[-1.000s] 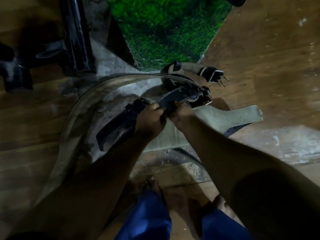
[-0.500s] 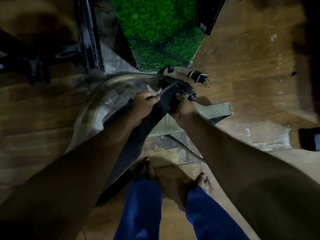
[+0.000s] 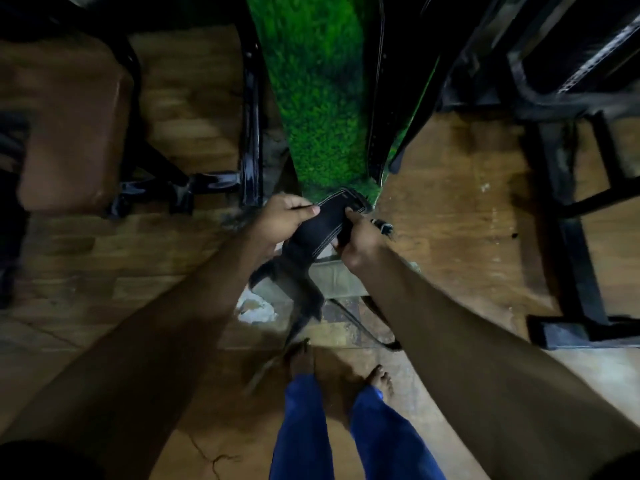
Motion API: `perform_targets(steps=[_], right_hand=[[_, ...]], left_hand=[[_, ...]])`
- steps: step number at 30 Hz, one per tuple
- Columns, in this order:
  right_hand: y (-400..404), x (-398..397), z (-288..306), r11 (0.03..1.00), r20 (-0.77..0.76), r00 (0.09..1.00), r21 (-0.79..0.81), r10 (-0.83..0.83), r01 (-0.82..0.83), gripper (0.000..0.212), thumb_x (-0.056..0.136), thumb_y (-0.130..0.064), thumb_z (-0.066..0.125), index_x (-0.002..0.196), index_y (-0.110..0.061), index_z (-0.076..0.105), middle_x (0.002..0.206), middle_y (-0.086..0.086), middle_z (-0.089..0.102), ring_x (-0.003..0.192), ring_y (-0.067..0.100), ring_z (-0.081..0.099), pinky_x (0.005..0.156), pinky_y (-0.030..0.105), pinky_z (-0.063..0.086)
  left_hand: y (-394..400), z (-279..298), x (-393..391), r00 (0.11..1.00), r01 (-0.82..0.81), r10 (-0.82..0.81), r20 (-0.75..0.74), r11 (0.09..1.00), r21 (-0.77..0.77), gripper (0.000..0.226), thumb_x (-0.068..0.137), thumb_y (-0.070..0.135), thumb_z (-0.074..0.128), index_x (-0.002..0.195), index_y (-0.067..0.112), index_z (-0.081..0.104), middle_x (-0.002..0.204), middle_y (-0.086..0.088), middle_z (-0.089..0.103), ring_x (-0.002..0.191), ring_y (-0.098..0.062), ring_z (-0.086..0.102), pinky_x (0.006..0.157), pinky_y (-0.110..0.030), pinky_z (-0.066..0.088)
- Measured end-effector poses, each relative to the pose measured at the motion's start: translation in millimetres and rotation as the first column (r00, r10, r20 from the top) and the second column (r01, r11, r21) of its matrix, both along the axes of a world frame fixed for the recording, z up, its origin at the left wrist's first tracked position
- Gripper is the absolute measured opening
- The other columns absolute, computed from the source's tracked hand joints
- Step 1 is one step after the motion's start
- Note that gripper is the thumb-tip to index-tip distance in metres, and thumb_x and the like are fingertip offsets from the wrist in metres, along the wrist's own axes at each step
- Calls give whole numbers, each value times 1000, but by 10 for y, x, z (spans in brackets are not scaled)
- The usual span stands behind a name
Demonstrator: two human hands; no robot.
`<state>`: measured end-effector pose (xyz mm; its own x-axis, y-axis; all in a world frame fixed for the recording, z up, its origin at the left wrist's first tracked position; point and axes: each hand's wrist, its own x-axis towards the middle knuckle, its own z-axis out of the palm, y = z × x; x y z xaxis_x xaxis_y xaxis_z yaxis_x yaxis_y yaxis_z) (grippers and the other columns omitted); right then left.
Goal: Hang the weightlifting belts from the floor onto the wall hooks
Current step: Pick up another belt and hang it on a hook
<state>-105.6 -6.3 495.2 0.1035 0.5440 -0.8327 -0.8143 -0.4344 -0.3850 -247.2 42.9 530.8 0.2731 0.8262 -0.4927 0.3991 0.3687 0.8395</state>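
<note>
A person looks down at a dim wooden floor (image 3: 460, 216), both arms stretched forward. At far left a brown padded seat (image 3: 72, 133) sits on a black frame (image 3: 251, 116), whose foot ends just left of the hands. Bare floor lies in front of the seat. The left hand (image 3: 282, 220) grips the left edge of a black belt (image 3: 322, 226), thumb laid across its top. The belt is held in the air, above the floor at centre; its white-stitched end curves up between the hands and its loose, blurred tail hangs toward the bare feet (image 3: 304, 358) and blue trousers (image 3: 346, 427). Behind it rises a strip of green turf (image 3: 318, 98), with another dark belt (image 3: 377, 98) hanging along the strip's right edge. The right hand (image 3: 356, 237) grips the held belt's right edge, fingers curled under. A tan belt (image 3: 337, 278) lies on the floor below. Open floor follows, then black racks (image 3: 571, 202) crowd the right side.
</note>
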Motion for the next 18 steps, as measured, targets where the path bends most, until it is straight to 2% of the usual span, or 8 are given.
perform_targets(steps=[3, 5, 8, 10, 12, 14, 16, 18], right_hand=[[-37, 10, 561, 996, -9, 999, 82, 43, -43, 29, 107, -23, 45, 101, -4, 66, 82, 11, 71, 63, 20, 66, 53, 26, 55], [-36, 5, 900, 991, 25, 996, 101, 85, -87, 32, 106, -26, 46, 108, -1, 66, 81, 13, 67, 61, 23, 61, 54, 28, 51], [-25, 19, 1357, 985, 142, 984, 115, 109, -126, 43, 100, -25, 55, 129, 6, 61, 97, 20, 67, 69, 27, 63, 61, 34, 50], [0, 24, 1668, 977, 185, 975, 155, 120, -149, 44, 98, -27, 57, 128, 5, 65, 111, 22, 71, 82, 31, 68, 74, 38, 56], [34, 27, 2031, 961, 244, 961, 207, 133, -185, 42, 97, -29, 57, 122, 2, 69, 120, 23, 71, 92, 33, 70, 89, 44, 58], [72, 29, 2426, 941, 325, 937, 257, 131, -221, 39, 96, -29, 59, 118, 1, 71, 120, 24, 71, 93, 35, 69, 97, 51, 54], [90, 26, 2828, 915, 417, 900, 301, 128, -270, 37, 96, -27, 61, 118, 2, 70, 119, 26, 70, 93, 36, 68, 98, 55, 52], [88, 13, 3253, 879, 507, 856, 355, 104, -317, 32, 96, -23, 64, 115, 2, 69, 119, 30, 69, 94, 37, 66, 97, 58, 51]], left_hand=[[-67, 596, -31, 1000, -12, 12, -3, 1000, 1, 18, 92, 15, 70, 97, -2, 72, 84, -12, 73, 69, -16, 67, 68, -29, 53], [-92, 936, -30, 1000, -27, 27, 9, 1000, 2, 21, 91, 18, 71, 100, -2, 71, 84, -11, 72, 67, -15, 66, 66, -29, 52], [-64, 1393, -14, 998, 16, -16, 59, 1000, 7, 22, 91, 21, 71, 98, 0, 70, 89, -15, 74, 78, -23, 68, 79, -38, 54], [-57, 1715, -10, 996, 55, -56, 63, 998, 25, 23, 90, 29, 72, 93, 6, 69, 90, -16, 72, 83, -24, 66, 78, -42, 51], [-58, 2053, 6, 994, 81, -86, 74, 994, 69, 23, 90, 37, 70, 82, 17, 61, 81, -8, 63, 82, -22, 57, 72, -38, 41], [-93, 2384, 18, 993, 86, -95, 76, 990, 110, 18, 95, 36, 65, 93, 18, 62, 89, 2, 59, 90, -16, 53, 71, -31, 35], [-118, 2695, -1, 989, 92, -110, 97, 981, 170, 20, 99, 32, 60, 109, 14, 61, 100, 4, 64, 92, -10, 58, 65, -28, 37], [-138, 3035, -41, 976, 86, -131, 175, 966, 245, 7, 101, 24, 57, 99, 20, 62, 92, 4, 72, 77, -6, 67, 60, -26, 43]])
